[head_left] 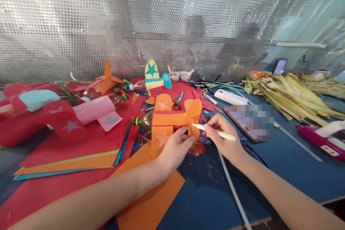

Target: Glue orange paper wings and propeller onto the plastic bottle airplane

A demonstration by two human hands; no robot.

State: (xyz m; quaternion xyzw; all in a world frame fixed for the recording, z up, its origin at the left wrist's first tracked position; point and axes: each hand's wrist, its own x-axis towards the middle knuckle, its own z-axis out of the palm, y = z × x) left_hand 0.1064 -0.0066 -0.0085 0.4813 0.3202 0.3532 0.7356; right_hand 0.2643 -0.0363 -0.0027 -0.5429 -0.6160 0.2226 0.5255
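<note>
Right hand [225, 143] pinches slim white pen [227, 136], pointing left | tip at orange paper tailpiece [193, 109], contact unclear | left hand [175, 146] clamped on tailpiece

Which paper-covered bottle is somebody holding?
The orange one with pale stars, held by the left hand; no hand touches the pink one, the yellow one or the farther orange one.

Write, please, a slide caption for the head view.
Left hand holding an orange bottle plane, right hand holding a white pen.
</note>
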